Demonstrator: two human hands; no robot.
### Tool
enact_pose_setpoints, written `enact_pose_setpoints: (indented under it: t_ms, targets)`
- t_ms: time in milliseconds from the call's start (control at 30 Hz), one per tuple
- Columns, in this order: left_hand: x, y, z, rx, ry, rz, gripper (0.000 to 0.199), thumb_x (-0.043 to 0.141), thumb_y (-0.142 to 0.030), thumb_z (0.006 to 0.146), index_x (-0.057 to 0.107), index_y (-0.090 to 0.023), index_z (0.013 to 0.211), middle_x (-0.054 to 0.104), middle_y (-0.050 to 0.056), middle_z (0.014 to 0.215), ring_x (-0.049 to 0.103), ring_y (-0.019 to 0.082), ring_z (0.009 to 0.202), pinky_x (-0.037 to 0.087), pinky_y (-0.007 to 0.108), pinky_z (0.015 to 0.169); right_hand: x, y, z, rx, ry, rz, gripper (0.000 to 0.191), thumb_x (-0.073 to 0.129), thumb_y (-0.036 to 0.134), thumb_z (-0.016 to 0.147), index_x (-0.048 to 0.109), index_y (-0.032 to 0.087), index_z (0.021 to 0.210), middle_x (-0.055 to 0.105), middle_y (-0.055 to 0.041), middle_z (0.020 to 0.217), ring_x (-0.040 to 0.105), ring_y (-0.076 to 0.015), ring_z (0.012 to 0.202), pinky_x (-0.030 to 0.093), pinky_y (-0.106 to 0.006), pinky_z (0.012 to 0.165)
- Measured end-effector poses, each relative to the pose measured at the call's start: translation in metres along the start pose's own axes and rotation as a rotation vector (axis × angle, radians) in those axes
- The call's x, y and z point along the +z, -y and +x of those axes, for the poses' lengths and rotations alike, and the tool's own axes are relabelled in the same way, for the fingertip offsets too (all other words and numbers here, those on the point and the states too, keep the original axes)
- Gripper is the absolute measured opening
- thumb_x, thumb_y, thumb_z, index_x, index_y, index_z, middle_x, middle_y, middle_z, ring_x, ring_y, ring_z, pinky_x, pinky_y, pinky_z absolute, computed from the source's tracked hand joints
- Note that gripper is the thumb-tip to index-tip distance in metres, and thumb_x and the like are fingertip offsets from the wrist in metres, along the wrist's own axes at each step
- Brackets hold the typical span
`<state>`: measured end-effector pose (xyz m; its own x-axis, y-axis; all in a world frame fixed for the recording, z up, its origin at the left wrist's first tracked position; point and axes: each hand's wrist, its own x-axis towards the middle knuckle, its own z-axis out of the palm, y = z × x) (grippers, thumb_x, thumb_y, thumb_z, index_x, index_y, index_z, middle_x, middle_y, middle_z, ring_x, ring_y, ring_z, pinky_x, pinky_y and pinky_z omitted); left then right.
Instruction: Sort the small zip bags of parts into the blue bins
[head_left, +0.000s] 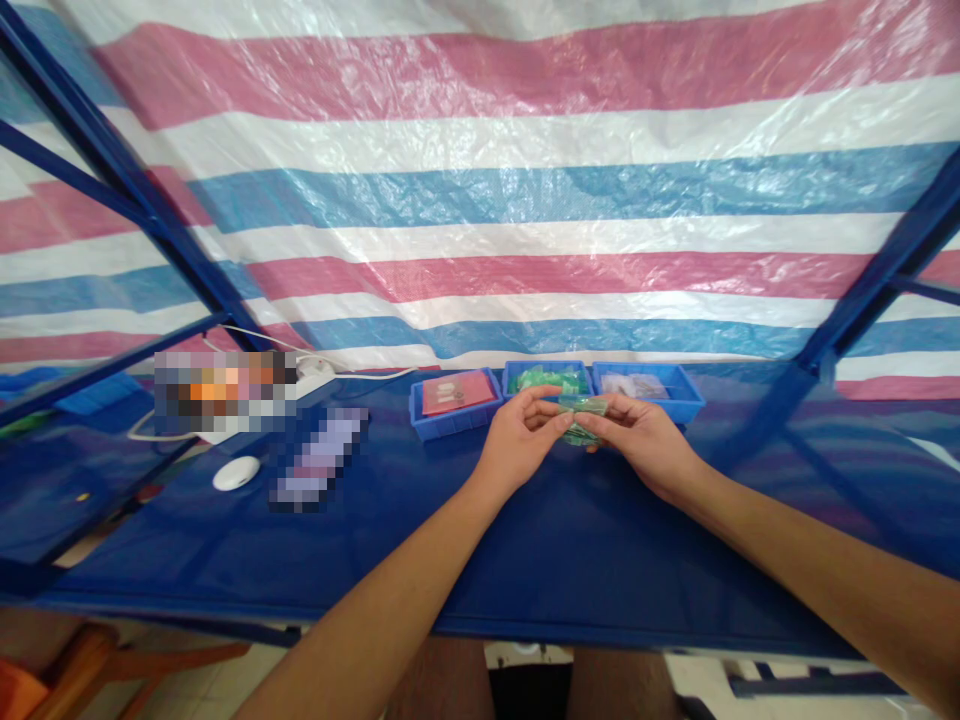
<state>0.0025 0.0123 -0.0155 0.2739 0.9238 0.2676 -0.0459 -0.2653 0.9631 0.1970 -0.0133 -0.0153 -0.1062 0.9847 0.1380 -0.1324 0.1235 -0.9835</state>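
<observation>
Between my two hands is a small green, shiny plastic packet [582, 421], held just in front of the blue bins. My left hand [526, 436] pinches its left side with thumb and fingers. On the other side my right hand [646, 440] grips the packet in the same way. What is inside the packet is too small to tell. Behind the hands, the middle blue bin [513, 370] holds green packets [551, 379]. The right blue bin [684, 400] has clear bags [634, 386] in it. A red pad with small pieces [459, 392] lies in the left blue bin [457, 423].
The blue table [360, 560] has a front edge close to my legs. To the left lie a round white case [236, 473], a blurred-out flat object [320, 460] and a white power strip [307, 380] with cables. A striped plastic sheet [525, 190] hangs behind, between blue frame posts.
</observation>
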Motion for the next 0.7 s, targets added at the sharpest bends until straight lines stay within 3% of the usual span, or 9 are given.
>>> enact_pose_setpoints:
  t_ms: [100,200,333,500,700]
  targets:
    - [0.003,-0.002,-0.004,0.105,-0.108,0.252,0.042,0.082,-0.03,0.086,0.069,-0.018,0.124,0.075,0.008,0.108,0.071,0.015,0.085,0.059,0.026,0.076,-0.003,-0.003,0.003,-0.027,-0.063,-0.023,0.043,0.093,0.05,0.072,0.069,0.022,0.094,0.073,-0.0016,0.085,0.066,-0.0186,0.074,0.057,-0.031,0.061]
    - [0.006,-0.008,-0.01,0.193,-0.058,0.413,0.03,0.077,-0.032,0.09,0.075,-0.019,0.117,0.074,0.008,0.106,0.07,0.015,0.084,0.059,0.026,0.074,-0.006,-0.007,0.005,-0.089,-0.097,-0.083,0.043,0.093,0.049,0.073,0.063,0.025,0.092,0.068,0.0016,0.078,0.064,-0.0175,0.068,0.057,-0.03,0.06]
    - [0.01,-0.016,-0.016,0.201,0.07,0.339,0.037,0.073,-0.039,0.094,0.075,-0.019,0.125,0.073,0.013,0.123,0.073,0.021,0.101,0.063,0.031,0.085,-0.004,-0.004,0.003,-0.093,-0.063,-0.066,0.043,0.091,0.053,0.076,0.064,0.025,0.096,0.071,0.0008,0.081,0.068,-0.0182,0.073,0.059,-0.032,0.071]
    - [0.007,-0.011,-0.012,0.121,0.041,0.34,0.039,0.073,-0.044,0.093,0.075,-0.019,0.123,0.076,0.011,0.119,0.072,0.025,0.107,0.061,0.035,0.094,0.002,0.005,-0.002,-0.027,0.0,0.005,0.041,0.073,0.063,0.091,0.074,0.023,0.101,0.077,-0.0066,0.102,0.073,-0.0224,0.094,0.061,-0.038,0.09]
    - [0.002,0.003,-0.004,0.029,-0.034,0.136,0.029,0.071,-0.042,0.094,0.072,-0.016,0.106,0.078,0.008,0.103,0.073,0.021,0.092,0.062,0.031,0.082,0.0,0.001,0.001,-0.097,-0.103,-0.084,0.045,0.082,0.062,0.082,0.072,0.023,0.102,0.074,-0.0047,0.091,0.07,-0.0211,0.084,0.06,-0.034,0.072]
